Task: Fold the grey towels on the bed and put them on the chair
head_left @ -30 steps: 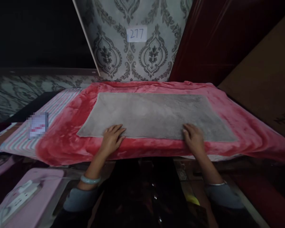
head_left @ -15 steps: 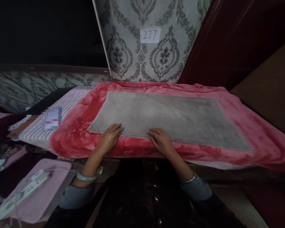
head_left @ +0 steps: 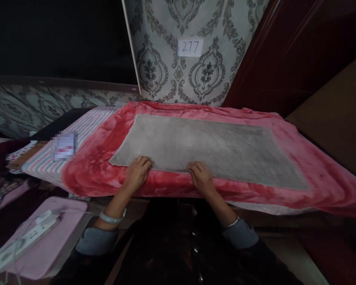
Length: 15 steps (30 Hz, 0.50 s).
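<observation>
Compared with the frame of one second earlier, the right hand (head_left: 202,177) has moved along the near edge of the grey cloth (head_left: 207,146) toward the left hand (head_left: 139,172), and the two now stand closer together. The cloth lies flat and spread out, roughly rectangular, its near edge running at a slant so that the right corner sits lower in the view than the left. Both hands rest on this edge, the left near the cloth's left corner, the right farther along. The fingers of each hand are held close together and curled at the edge; whether they pinch the fabric cannot be told.

Beneath the cloth, and showing on all sides of it, is a red and pink plush blanket (head_left: 95,158). To its left, a striped cloth (head_left: 44,164) bears a small pixelated object (head_left: 65,146). Bracelets encircle both wrists, below rolled grey cuffs. Behind stands a patterned wall (head_left: 209,75) with a paper label (head_left: 190,47) reading "277", flanked by a dark screen (head_left: 59,39) and a dark red panel (head_left: 273,67). At lower left, a white power strip (head_left: 32,237) rests on a pink surface (head_left: 67,213).
</observation>
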Each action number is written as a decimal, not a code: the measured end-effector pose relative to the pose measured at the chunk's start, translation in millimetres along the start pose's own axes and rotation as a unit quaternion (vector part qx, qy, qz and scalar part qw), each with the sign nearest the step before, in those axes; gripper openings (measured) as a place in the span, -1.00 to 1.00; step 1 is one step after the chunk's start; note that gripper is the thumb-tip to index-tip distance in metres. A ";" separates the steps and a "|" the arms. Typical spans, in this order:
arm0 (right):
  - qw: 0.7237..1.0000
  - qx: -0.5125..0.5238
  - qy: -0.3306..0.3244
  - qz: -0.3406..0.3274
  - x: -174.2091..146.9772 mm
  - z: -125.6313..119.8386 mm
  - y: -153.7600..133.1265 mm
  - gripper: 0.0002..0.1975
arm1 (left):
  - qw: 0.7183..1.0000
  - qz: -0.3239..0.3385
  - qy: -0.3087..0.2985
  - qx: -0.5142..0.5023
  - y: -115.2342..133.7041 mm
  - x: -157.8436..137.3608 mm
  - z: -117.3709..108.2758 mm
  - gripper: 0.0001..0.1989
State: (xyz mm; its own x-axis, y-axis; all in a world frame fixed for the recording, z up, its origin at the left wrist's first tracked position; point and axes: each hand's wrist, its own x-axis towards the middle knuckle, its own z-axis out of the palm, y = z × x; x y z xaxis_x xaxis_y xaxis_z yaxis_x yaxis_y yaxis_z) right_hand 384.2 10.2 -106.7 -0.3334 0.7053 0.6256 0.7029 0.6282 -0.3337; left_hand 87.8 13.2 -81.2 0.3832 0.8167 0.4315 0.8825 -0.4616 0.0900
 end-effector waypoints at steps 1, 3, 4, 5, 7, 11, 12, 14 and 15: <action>1.000 0.005 0.001 -0.002 -0.9 -0.6 -0.6 -0.76 | 1.000 -0.001 -0.002 -0.002 0.5 -1.2 -1.1 -0.72; 1.000 0.026 0.003 -0.006 -2.5 -3.4 -1.2 -0.78 | 1.000 0.003 0.001 -0.022 0.5 -4.4 -5.3 -0.75; 0.999 0.042 0.003 -0.007 -2.8 -5.8 -1.0 -0.78 | 0.999 0.007 0.004 -0.042 -0.5 -6.1 -8.5 -0.76; 0.998 0.058 0.001 -0.008 -2.4 -8.7 -0.4 -0.78 | 0.998 0.009 0.009 -0.067 -2.4 -7.5 -12.2 -0.77; 0.997 0.078 -0.008 -0.001 1.2 -15.4 1.6 -0.74 | 0.994 -0.003 0.028 -0.110 -8.6 -8.3 -20.6 -0.75; 0.998 0.033 -0.046 0.012 17.1 -22.3 1.1 -0.63 | 0.991 -0.072 0.080 -0.074 -23.8 1.3 -34.0 -0.67; 0.998 0.007 -0.066 0.010 20.7 -21.1 -1.3 -0.60 | 0.992 -0.091 0.073 -0.043 -26.3 4.4 -34.9 -0.63; 0.991 -0.051 -0.124 0.001 24.6 -16.0 -8.6 -0.53 | 0.990 -0.135 0.015 0.019 -29.0 8.2 -33.2 -0.50; 0.985 -0.078 -0.156 -0.002 24.7 -12.8 -12.8 -0.50 | 0.986 -0.160 -0.025 0.047 -29.4 8.2 -30.8 -0.45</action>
State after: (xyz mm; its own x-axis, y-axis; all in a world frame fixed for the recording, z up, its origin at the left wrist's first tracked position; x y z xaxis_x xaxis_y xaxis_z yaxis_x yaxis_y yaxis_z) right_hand 375.0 15.4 -78.0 -0.4965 0.7847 0.3713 0.7809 0.5905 -0.2039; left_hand 56.6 22.8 -52.6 0.0919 0.9326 0.3490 0.9807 -0.1455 0.1306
